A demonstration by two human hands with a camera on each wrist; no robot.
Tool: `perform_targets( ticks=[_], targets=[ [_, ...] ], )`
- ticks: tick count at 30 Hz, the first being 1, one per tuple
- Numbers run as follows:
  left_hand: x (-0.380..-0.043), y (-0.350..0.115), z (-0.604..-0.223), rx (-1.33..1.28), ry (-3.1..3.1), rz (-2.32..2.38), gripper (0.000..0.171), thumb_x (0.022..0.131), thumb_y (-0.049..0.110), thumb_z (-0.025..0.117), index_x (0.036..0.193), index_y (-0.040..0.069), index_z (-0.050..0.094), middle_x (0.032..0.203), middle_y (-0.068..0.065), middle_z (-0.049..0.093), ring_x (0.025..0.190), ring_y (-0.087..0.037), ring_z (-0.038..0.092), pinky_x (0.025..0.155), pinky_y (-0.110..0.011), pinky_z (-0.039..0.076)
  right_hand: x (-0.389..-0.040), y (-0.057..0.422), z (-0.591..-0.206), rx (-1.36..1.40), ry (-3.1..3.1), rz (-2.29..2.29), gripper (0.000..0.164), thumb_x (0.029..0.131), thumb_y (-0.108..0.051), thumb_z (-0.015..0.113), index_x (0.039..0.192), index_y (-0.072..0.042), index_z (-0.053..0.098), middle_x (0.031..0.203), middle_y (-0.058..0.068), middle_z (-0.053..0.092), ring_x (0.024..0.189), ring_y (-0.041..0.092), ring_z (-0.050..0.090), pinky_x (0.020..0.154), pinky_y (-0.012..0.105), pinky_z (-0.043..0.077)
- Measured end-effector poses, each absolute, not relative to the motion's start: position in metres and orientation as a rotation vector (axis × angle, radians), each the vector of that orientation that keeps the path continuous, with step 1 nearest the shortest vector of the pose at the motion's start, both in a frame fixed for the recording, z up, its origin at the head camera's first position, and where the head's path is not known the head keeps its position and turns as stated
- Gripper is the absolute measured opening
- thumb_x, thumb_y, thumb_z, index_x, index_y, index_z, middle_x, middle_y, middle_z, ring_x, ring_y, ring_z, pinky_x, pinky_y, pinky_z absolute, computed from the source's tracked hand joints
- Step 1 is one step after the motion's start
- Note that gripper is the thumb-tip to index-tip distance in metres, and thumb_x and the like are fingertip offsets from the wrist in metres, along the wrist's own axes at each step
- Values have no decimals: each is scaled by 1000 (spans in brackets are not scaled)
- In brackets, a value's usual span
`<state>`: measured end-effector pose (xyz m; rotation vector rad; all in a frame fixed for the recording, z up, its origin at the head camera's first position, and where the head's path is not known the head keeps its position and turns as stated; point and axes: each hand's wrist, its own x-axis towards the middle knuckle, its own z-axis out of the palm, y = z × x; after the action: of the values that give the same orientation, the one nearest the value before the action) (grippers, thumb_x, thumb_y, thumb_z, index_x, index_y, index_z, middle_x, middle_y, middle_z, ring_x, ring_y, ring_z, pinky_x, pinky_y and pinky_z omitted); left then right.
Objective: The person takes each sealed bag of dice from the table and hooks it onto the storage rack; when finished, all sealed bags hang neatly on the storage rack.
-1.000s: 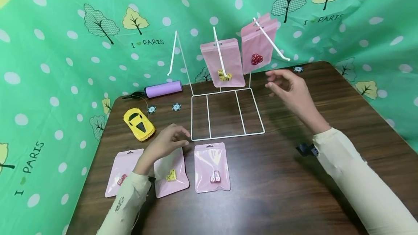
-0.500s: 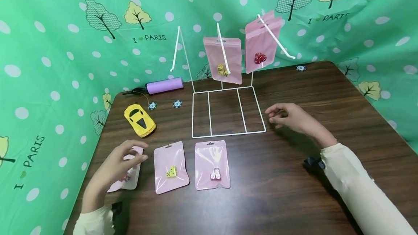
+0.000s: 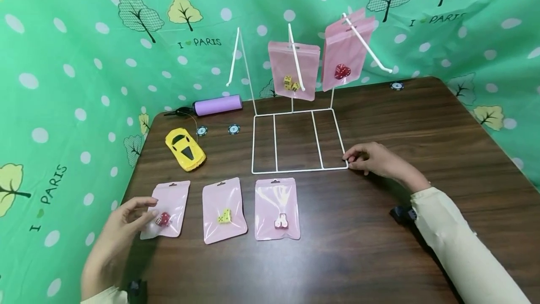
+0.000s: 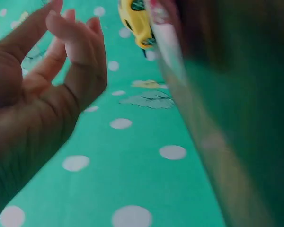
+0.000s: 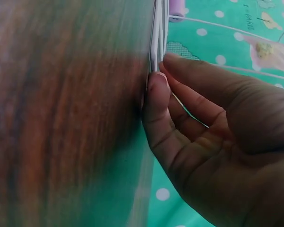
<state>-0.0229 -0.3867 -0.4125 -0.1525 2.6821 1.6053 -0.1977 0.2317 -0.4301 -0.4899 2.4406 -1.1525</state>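
My left hand (image 3: 122, 229) is at the left edge of a pink zip pouch (image 3: 180, 201) with red dice, its fingers loosely bent and holding nothing. My right hand (image 3: 377, 161) pinches the front right corner of a white wire display rack (image 3: 295, 171) between thumb and fingers; the right wrist view shows the fingertips right at the wires. From the rack's middle hook hangs a pink pouch (image 3: 305, 64) of yellow dice, and from its right hook pink pouches (image 3: 337, 50) showing red dice. The left hook (image 3: 233, 60) is bare.
On the dark wooden table (image 3: 337, 257) lie a pink pouch (image 3: 215, 196) with yellow dice and another pouch (image 3: 266, 229) with clear pinkish dice. A yellow toy car (image 3: 185, 149), a purple hand pump (image 3: 218, 105) and several poker chips (image 3: 234, 129) are behind. Green polka-dot cloth hangs around.
My left hand has moved left, from the middle pouch to the left one. My right hand has come down from beside the hanging pouches to the rack's front right corner and taken hold there.
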Motion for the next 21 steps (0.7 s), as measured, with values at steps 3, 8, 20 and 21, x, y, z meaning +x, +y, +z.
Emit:
perform_targets(
  ticks=[3, 8, 20, 21],
  targets=[
    [-29, -392, -415, -308, 2767, 1488, 20, 102, 0, 73, 121, -4, 71, 99, 16, 69, 83, -1, 64, 67, -25, 55, -197, 234, -431, -478, 2466, -1134, 25, 104, -5, 71, 126, 6, 71, 105, 9, 68, 77, 17, 58, 61, 32, 53],
    [-34, -397, -419, -401, 2840, 1228, 36, 102, 6, 76, 129, -14, 65, 109, 12, 67, 84, -1, 60, 70, -24, 50, -196, 231, -435, -491, 2521, -1106, 21, 102, -7, 75, 121, 2, 73, 101, 6, 66, 82, 18, 56, 66, 28, 49],
    [-35, -393, -423, -387, 2707, 1035, 47, 103, 10, 75, 140, -13, 58, 144, -40, 54, 109, -38, 69, 73, -27, 54, -197, 229, -438, -484, 2583, -1060, 15, 102, -9, 76, 115, -2, 77, 101, 6, 69, 86, 21, 56, 72, 32, 47],
    [-36, -393, -422, -385, 2711, 1011, 47, 103, 10, 75, 140, -13, 58, 145, -41, 53, 111, -42, 68, 73, -28, 54, -196, 229, -438, -484, 2585, -1061, 14, 102, -9, 76, 115, -2, 77, 102, 6, 69, 86, 21, 56, 72, 32, 47]
  ],
)
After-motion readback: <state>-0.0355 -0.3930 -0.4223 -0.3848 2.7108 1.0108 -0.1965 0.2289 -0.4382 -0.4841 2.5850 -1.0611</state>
